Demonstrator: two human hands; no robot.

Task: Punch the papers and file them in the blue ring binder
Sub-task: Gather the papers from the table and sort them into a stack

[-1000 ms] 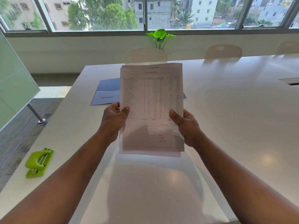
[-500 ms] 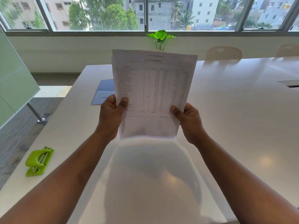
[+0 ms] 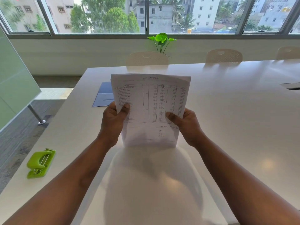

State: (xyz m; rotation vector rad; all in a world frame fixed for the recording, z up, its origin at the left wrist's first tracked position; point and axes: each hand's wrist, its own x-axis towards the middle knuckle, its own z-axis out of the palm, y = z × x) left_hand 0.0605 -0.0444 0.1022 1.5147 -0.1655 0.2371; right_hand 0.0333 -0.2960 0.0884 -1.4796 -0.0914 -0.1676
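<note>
Both hands, left [image 3: 112,122] and right [image 3: 188,125], pinch papers [image 3: 151,108] by side edges, bottom edge on table [image 3: 235,127] mid. Thin, floppy stack: square edges first. Punch [image 3: 40,163] left edge, binder [image 3: 103,95] behind

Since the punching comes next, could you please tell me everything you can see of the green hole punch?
The hole punch is a small lime-green device, plastic by its look, with a rounded lever top and a flat base plate. Thin silvery metal parts show in a slot along its top. It lies flat near the left edge of the white table, well to the left of the person's left forearm. Nothing touches it but the table; both hands are on the papers.
</note>
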